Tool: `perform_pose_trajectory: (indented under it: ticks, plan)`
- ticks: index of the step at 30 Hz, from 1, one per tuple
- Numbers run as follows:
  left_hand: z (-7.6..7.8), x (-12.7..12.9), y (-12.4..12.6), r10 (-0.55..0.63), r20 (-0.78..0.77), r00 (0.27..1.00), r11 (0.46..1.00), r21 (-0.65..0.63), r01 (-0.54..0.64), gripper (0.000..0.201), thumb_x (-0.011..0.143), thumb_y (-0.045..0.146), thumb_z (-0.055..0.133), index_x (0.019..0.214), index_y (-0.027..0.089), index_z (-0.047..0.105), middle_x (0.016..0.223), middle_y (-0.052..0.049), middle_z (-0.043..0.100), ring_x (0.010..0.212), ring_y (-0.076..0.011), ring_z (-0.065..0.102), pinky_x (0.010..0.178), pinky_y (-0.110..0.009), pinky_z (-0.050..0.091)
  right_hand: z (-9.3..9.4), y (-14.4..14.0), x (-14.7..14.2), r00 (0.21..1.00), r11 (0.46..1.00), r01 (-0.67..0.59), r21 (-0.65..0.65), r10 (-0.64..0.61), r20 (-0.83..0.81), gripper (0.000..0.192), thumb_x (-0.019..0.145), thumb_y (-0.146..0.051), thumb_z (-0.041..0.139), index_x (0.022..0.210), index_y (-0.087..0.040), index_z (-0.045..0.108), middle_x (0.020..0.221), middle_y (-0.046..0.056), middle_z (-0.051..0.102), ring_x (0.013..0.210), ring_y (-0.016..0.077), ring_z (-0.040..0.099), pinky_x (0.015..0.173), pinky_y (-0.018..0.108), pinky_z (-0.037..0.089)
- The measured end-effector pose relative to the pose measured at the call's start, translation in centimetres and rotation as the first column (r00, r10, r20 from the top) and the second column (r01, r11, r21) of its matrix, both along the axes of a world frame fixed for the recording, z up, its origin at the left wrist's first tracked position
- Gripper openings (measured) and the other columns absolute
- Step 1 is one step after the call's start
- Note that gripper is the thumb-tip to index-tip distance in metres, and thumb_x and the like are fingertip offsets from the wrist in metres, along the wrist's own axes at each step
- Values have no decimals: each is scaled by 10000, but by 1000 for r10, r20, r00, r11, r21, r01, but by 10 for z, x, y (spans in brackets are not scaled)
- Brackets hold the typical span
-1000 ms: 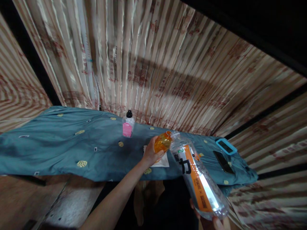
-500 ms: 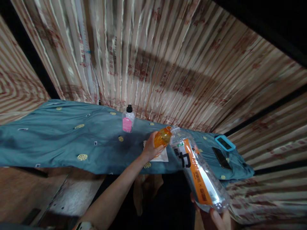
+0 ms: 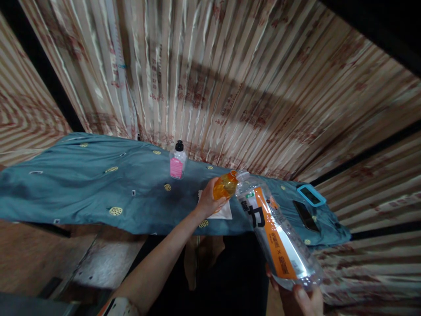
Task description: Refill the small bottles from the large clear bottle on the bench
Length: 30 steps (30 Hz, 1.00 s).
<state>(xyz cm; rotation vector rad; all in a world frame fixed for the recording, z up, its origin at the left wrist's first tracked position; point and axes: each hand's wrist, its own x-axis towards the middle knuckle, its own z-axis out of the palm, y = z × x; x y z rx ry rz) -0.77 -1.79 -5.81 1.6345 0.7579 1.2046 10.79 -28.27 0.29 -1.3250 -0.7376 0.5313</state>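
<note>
My left hand (image 3: 208, 202) grips a small orange bottle (image 3: 224, 186), tilted over the table's front edge. My right hand (image 3: 302, 297), low at the bottom right, holds the base of a large clear plastic bottle (image 3: 274, 235) with an orange and white label. The big bottle is tipped so its open neck meets the mouth of the orange bottle. A white paper or cloth (image 3: 223, 211) lies on the teal tablecloth (image 3: 98, 184) right under my left hand.
A small clear bottle with a black cap and pink label (image 3: 177, 161) stands at the back of the table. Two phones lie at the right end, one dark (image 3: 305, 215), one in a blue case (image 3: 311, 195). Striped curtains (image 3: 210, 79) hang behind.
Both bottles stay mouth to mouth in my hands. The view has shifted slightly, and my right hand and the big bottle's base sit a little lower in frame.
</note>
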Motion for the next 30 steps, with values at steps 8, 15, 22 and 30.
perform_pose_trajectory:
  ticks: [8,15,22,30]
  plan:
    - [1,0,0,0,-3,1000,1000,13,0,690,687,134,757,1313,202,477,1312,-107,608,1261,-301,589,1110,-513,453,8,-2,1,988,996,66,-67,-75,-132,677,793,-535,709,1358,-213,524,766,42,718,611,227,640,541,326,444]
    - [1,0,0,-5,15,1000,1000,-7,6,688,676,122,762,1304,199,493,1299,-105,610,1243,-298,596,1105,-507,461,8,-3,5,987,995,73,-62,-81,-139,538,747,-499,759,1172,-215,592,813,47,733,626,210,652,541,318,472]
    - [3,0,-1,-2,14,1000,1000,-17,2,694,665,115,767,1298,182,489,1307,-121,613,1243,-299,596,1113,-510,448,10,-1,5,987,994,89,-69,-97,-125,477,710,-521,794,1034,-223,608,763,37,720,629,217,670,522,309,483]
    - [6,0,-1,-2,32,999,999,-33,3,685,660,124,771,1290,187,510,1297,-119,616,1253,-316,593,1119,-532,440,15,1,3,985,992,108,-67,-116,-130,469,712,-488,797,1049,-223,607,804,8,743,653,186,695,540,266,507]
